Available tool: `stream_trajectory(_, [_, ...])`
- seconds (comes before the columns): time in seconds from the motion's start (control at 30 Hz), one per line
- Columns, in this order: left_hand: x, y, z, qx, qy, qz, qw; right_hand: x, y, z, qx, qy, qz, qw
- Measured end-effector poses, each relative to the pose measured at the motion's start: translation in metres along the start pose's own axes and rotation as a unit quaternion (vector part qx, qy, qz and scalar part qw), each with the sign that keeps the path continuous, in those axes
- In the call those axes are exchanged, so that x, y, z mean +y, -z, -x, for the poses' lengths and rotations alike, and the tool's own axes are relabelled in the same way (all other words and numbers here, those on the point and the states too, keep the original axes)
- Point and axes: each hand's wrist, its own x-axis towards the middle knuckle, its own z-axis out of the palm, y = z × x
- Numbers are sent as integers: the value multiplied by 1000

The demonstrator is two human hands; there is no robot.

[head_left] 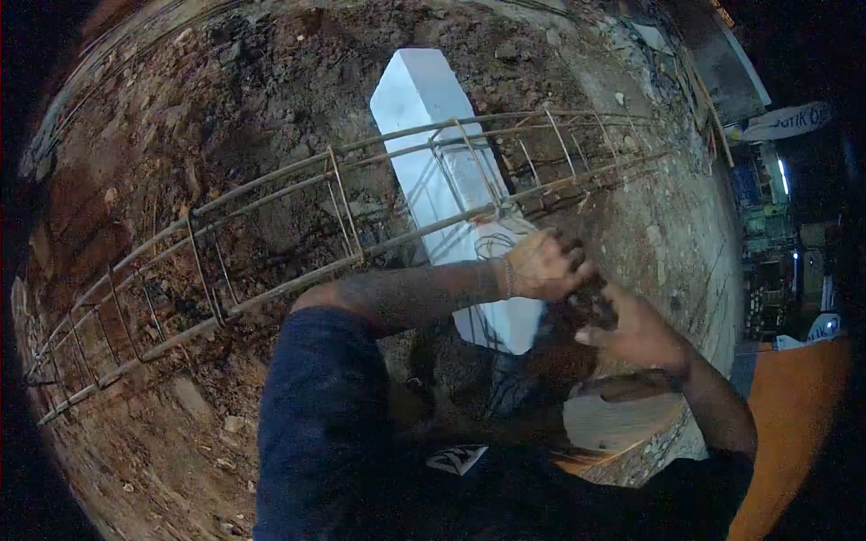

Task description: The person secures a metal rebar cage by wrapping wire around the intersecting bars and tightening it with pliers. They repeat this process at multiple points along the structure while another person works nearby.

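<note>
My left hand (546,265), with a band round the wrist, is curled closed over the near side of a long white block (422,95). Whatever its fingers hold is hidden. My right hand (634,332) is close by on the right, thumb and fingers apart, with nothing visible in it. Between the two hands the view is dark and blurred. A long rebar cage (338,262) of thin bars and rectangular stirrups crosses above the block. Thin loops of wire (496,242) show on the block just beyond my left hand.
Rough, dark soil (262,117) with stones surrounds the cage. A paler strip of ground (695,234) runs along the right. Further right are an orange surface (794,415), a lettered banner (785,123) and a lit tube lamp (782,177). A pale rounded surface (613,417) lies below my right hand.
</note>
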Motion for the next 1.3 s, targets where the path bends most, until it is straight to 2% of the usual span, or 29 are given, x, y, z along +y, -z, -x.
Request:
stream_trajectory(0.03, [2,17,-9,-134,-82,-51,986,-1,1,2,-27,0,-124,992])
stream_trajectory(0.1, [0,15,-2,-161,-69,-86,981,16,-6,-8,-157,-141,-191,959])
stream_trajectory(0.13, [-3,7,7,-130,-53,-56,989,26,-6,-10,-158,-140,-190,959])
stream_trajectory(0.17, [-2,1,14,-102,-36,-20,994,37,-10,-9,-10,-36,129,991])
stream_trajectory(0.2, [-2,10,-8,-151,51,83,984,41,-14,-5,137,72,431,889])
stream_trajectory(0.23, [-2,20,-30,-181,146,177,956,38,-12,-4,139,71,430,889])
stream_trajectory(0.27, [-1,28,-42,-324,120,65,936,28,-6,-3,195,128,425,875])
stream_trajectory(0.3, [0,31,-53,-448,86,-55,888,16,5,-1,254,184,423,850])
stream_trajectory(0.33, [-8,17,-23,-321,14,-23,947,3,15,0,260,184,426,847])
stream_trajectory(0.37, [-6,11,-12,-321,11,-25,947,-11,22,0,52,32,133,989])
stream_trajectory(0.4, [-1,5,-3,-235,3,-35,971,-17,26,2,-168,-125,-183,961])
stream_trajectory(0.43, [1,0,6,-148,-2,-45,988,1,17,-3,-168,-124,-182,961])
stream_trajectory(0.47, [-7,-17,19,-111,-20,-36,993,33,-1,-13,-85,-30,-60,994])
stream_trajectory(0.5, [-2,-7,14,-114,-22,-41,992,50,-13,-18,4,66,62,996])
stream_trajectory(0.57, [23,18,-2,-199,-84,-113,970,48,-28,-8,6,88,33,996])
stream_trajectory(0.63, [26,19,-6,-177,-129,-99,971,48,-33,2,7,113,8,993])
stream_trajectory(0.67, [27,21,-4,-176,-188,-50,965,47,-34,9,-42,51,-37,997])
stream_trajectory(0.73, [28,19,4,-192,-288,-9,938,54,-44,17,-76,-103,-250,960])
stream_trajectory(0.87, [27,18,2,-163,-300,44,939,54,-40,27,-22,-122,-396,910])
stream_trajectory(0.93, [33,15,-4,-203,-247,11,948,68,-41,25,-25,-100,-484,869])
stream_trajectory(0.97, [33,11,-6,-206,-257,18,944,73,-40,24,-15,-102,-491,865])
stream_trajectory(1.03, [32,7,-7,-241,-215,-24,946,81,-40,19,-31,-110,-573,812])
stream_trajectory(1.07, [33,12,-12,-240,-198,-1,950,86,-41,15,-36,-55,-566,822])
stream_trajectory(1.1, [35,16,-12,-243,-205,1,948,93,-41,12,-30,-53,-571,819])
stream_trajectory(1.17, [40,23,-13,-153,70,3,986,105,-37,3,3,27,-556,831])
stream_trajectory(1.2, [42,17,-16,-154,64,-4,986,103,-30,1,20,43,-537,842])
stream_trajectory(1.23, [41,11,-16,-108,314,103,938,102,-26,-4,19,54,-538,841])
stream_trajectory(1.27, [41,8,-23,-49,540,200,816,102,-24,-9,31,75,-546,834])
stream_trajectory(1.3, [40,5,-31,-47,538,188,820,101,-23,-14,43,96,-554,826])
